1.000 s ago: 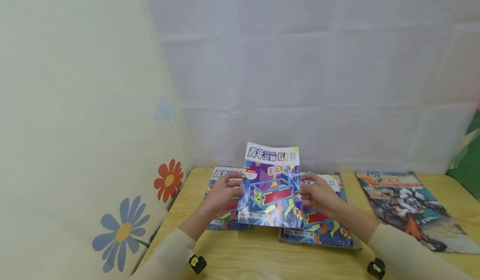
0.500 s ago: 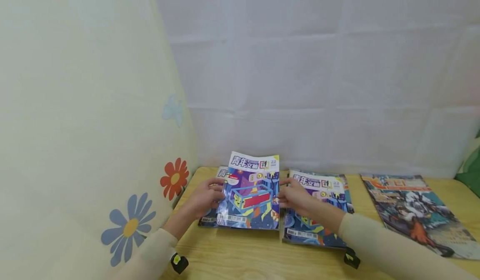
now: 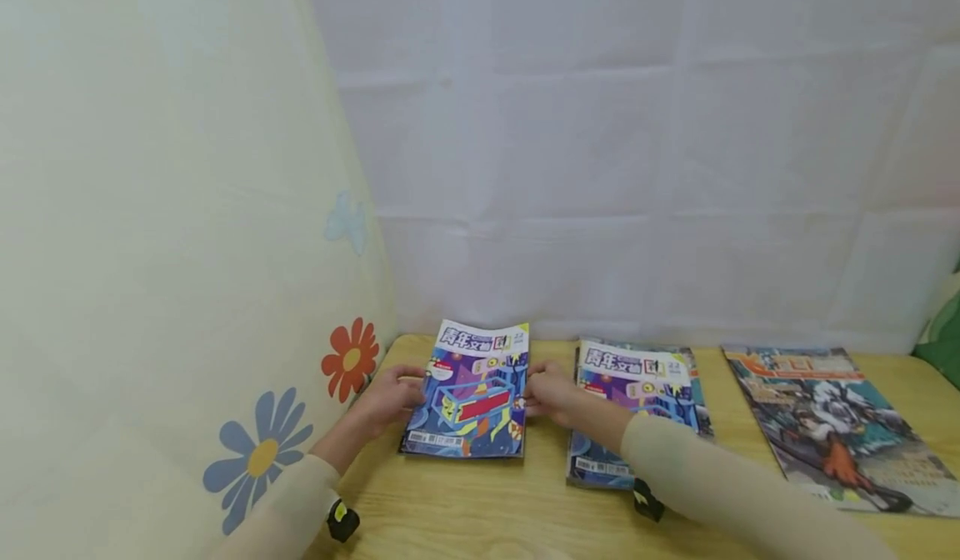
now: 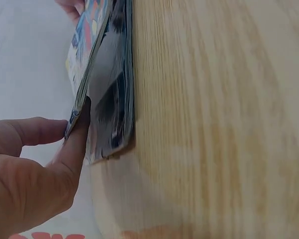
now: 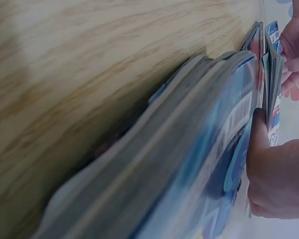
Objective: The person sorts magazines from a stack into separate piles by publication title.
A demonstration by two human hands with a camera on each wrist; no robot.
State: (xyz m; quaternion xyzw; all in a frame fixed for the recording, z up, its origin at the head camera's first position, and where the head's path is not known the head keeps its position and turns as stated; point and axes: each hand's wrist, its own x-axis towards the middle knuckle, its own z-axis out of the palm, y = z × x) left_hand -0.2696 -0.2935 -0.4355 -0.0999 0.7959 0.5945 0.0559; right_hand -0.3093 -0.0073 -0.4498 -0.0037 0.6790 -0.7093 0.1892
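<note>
1. My left hand point(image 3: 390, 397) pinches the left edge of the top magazine point(image 3: 480, 393), one digit above and one beneath; my right hand point(image 3: 553, 392) grips the opposite edge, though I can't see all of those fingers.
2. The top magazine sits over a lower magazine point(image 4: 107, 94) on the table point(image 3: 487, 506). The left wrist view shows a gap between them on my side.
3. If I let go unevenly, I think one edge could drop first and leave the two out of line.
4. The digits I have in that gap could drag the lower magazine aside if I pulled them out quickly.
5. Squeezing inward from both edges might bow the soft cover or crease its pages.
6. My right sleeve point(image 3: 720, 468) crosses over part of the stack point(image 3: 637, 389); a careless swing back could knock that askew.
7. The top magazine's title reads 青年文摘, with "22" near its yellow corner. A boxed character beside the title is too small for me to be sure of, and a barcode runs along the bottom.
8. The stack's uppermost cover carries the same title and "22".
9. The far-right magazine point(image 3: 832, 427) has an orange heading I can't make out.
</note>
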